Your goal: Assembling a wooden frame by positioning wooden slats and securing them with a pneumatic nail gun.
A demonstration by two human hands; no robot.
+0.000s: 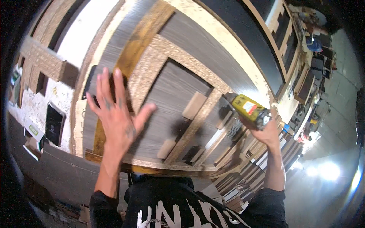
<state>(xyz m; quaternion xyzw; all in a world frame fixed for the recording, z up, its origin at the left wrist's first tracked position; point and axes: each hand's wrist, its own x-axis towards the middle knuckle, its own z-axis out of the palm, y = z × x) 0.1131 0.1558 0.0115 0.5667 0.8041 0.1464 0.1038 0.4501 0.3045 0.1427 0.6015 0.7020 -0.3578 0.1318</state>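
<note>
A grey wood-grain panel (190, 32) lies before me with a chipboard frame (190, 66) on top of it. My right hand (269, 133) grips a yellow-green nail gun (249, 108), whose nose is at the frame's right corner; whether it touches cannot be told. My left hand (118, 119) is spread, palm down, over the frame's left side beside a brown wood strip (142, 41), with nothing held. Small chipboard blocks (194, 105) sit along the inner side of a frame bar, and more short pieces lie to its right.
At the left are a black phone-like device (56, 124), a small white-and-green box (34, 142) and chipboard pieces (45, 59) on a pale surface. A black panel (243, 32) with wooden edging lies beyond the work. Stacked strips (249, 171) stand at the lower right, beside the floor (327, 133).
</note>
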